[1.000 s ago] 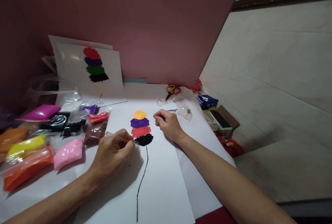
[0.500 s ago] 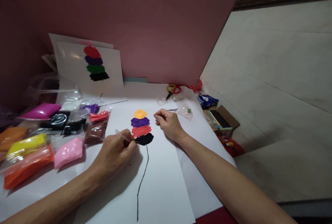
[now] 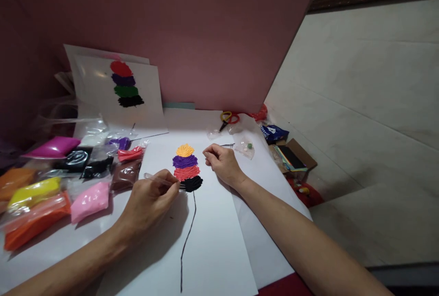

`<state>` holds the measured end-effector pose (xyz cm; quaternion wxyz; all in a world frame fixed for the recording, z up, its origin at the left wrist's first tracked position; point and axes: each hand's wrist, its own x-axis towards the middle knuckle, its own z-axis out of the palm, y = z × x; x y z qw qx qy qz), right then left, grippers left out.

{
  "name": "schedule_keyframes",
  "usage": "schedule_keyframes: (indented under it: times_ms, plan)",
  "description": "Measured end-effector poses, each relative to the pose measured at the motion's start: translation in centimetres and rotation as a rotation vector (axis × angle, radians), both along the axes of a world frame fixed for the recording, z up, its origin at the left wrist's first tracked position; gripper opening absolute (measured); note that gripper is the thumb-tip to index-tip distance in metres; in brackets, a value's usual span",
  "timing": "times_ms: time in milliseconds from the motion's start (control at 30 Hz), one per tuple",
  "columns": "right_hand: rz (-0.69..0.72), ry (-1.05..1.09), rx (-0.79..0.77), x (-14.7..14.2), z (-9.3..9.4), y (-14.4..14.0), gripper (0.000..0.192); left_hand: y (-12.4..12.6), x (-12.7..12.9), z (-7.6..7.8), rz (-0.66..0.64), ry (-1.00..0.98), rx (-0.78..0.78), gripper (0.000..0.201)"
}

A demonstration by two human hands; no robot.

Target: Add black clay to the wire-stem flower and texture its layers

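My left hand [image 3: 152, 202] is closed around a clear plastic fork [image 3: 156, 178]. Its tines touch the left end of a black clay band [image 3: 192, 183], whose surface is ridged. Above that band sit a coral-red clay band [image 3: 187, 173], a purple clay band [image 3: 185, 161] and a yellow clay mound [image 3: 185, 150], all textured with fine lines. They lie on a white sheet of paper [image 3: 216, 241], where a drawn black line [image 3: 187, 235] runs down from the black clay. To the right of the stack rests my right hand [image 3: 222, 163], thumb and fingers pinched together with nothing visible in them.
Several bags of coloured clay, including a pink clay bag [image 3: 89, 202], spread on the left. A sheet with a similar clay stack [image 3: 151, 113] leans at the back. Scissors [image 3: 226, 120] and a small plastic bag [image 3: 244, 148] lie beyond my right hand; a cardboard box [image 3: 303, 155] stands farther right.
The fork in my left hand has tilted flatter, its handle end lowering to the left, and its tines now show at the black clay. My right hand has stayed put.
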<state>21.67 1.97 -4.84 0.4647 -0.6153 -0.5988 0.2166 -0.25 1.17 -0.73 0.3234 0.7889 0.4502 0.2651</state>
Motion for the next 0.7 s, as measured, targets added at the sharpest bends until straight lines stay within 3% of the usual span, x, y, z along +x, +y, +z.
schedule_keyframes:
  times_ms: [433, 600, 700]
  plan:
    - [0.009, -0.023, -0.001, 0.0, 0.2, -0.1, 0.016, 0.3, -0.3, -1.6, -0.153, 0.079, 0.189, 0.031]
    - [0.007, -0.031, -0.012, 0.0, 0.2, 0.0, 0.016, 0.4, -0.3, -1.5, -0.236, 0.194, 0.241, 0.030]
    - [0.004, -0.026, -0.005, 0.0, 0.2, 0.0, 0.016, 0.5, -0.3, -1.3, -0.276, 0.165, 0.204, 0.023]
